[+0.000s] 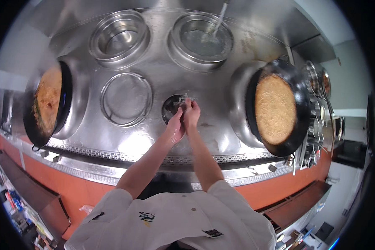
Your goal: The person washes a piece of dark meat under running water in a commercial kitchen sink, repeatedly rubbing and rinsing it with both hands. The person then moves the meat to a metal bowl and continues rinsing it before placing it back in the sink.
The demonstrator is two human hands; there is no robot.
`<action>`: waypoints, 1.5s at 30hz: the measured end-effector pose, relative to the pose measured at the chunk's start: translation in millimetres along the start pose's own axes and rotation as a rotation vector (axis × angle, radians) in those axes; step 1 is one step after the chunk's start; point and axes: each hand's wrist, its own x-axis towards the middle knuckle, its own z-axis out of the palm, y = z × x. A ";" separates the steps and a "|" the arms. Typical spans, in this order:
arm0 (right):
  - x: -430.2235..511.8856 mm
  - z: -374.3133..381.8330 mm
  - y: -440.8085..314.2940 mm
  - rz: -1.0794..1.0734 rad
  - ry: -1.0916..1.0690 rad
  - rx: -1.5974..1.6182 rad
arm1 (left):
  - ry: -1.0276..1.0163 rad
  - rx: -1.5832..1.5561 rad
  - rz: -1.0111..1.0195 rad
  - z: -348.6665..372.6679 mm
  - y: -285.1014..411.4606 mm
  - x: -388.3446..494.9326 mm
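My left hand (176,124) and my right hand (192,114) are brought together, palms facing and fingers partly curled. They are over the near edge of a dark round opening (168,107) in the stainless steel cooktop (203,82). Clear splashes that look like water (184,97) show at the fingertips, and my left wrist glistens wet. Whether anything lies between the palms is hidden. Just left of the hands, a flat round metal lid (126,99) lies on the steel.
Woks hold brown bubbling contents at left (48,100) and golden food or liquid at right (275,109). Behind are a round steel well (120,39) and a liquid-filled one (206,40), with a spout (220,18) above. A perforated drain strip (97,153) borders the front; ladles and containers (314,134) crowd the right.
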 end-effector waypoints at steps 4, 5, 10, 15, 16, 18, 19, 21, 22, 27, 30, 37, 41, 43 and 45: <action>8.0 4.8 15.4 -0.221 -0.164 -0.304 | -0.208 0.114 -0.089 -0.8 1.9 6.1; 10.9 3.6 21.7 -0.195 -0.173 -0.357 | -0.350 0.135 -0.159 -1.2 6.3 7.1; 12.8 2.4 54.8 -0.178 -0.084 -0.394 | 0.091 0.354 0.051 10.5 16.0 4.0; 24.8 0.7 71.5 -0.138 -0.234 -0.780 | 0.055 0.110 -0.104 -2.7 20.9 -0.7; 30.7 3.9 71.3 0.027 -0.268 -0.828 | -0.015 0.063 -0.144 -11.9 19.7 0.9; 35.6 6.0 68.5 0.045 -0.311 -0.862 | 0.009 0.012 -0.119 -32.4 17.3 8.4; 37.0 7.0 64.5 0.018 -0.295 -0.860 | 0.009 -0.109 -0.179 -40.8 17.5 13.4; 31.9 7.5 53.2 0.239 -0.421 -0.268 | -0.039 -0.071 -0.171 -52.9 22.9 23.2; 26.2 5.4 46.3 0.248 -0.441 -0.130 | -0.136 -0.078 -0.191 -55.7 25.5 28.5; 8.8 -3.0 11.2 -0.093 -0.163 -0.456 | -0.081 0.174 -0.060 -43.4 12.7 37.9; 3.2 2.8 14.2 -0.133 -0.108 -0.403 | -0.329 0.022 -0.072 -28.1 12.8 31.2; 35.0 -1.2 68.0 -0.265 -0.187 -0.781 | -0.123 0.107 -0.048 -14.2 12.4 -5.0; 48.0 6.9 72.9 -0.045 -0.323 -0.862 | 0.010 -0.047 -0.030 -21.2 8.6 -3.6; 41.6 12.4 62.8 0.297 -0.320 -0.462 | 0.036 -0.106 -0.028 -24.7 17.3 2.9; 27.1 11.6 47.1 0.263 -0.360 -0.311 | 0.016 -0.075 -0.049 -25.7 24.3 7.1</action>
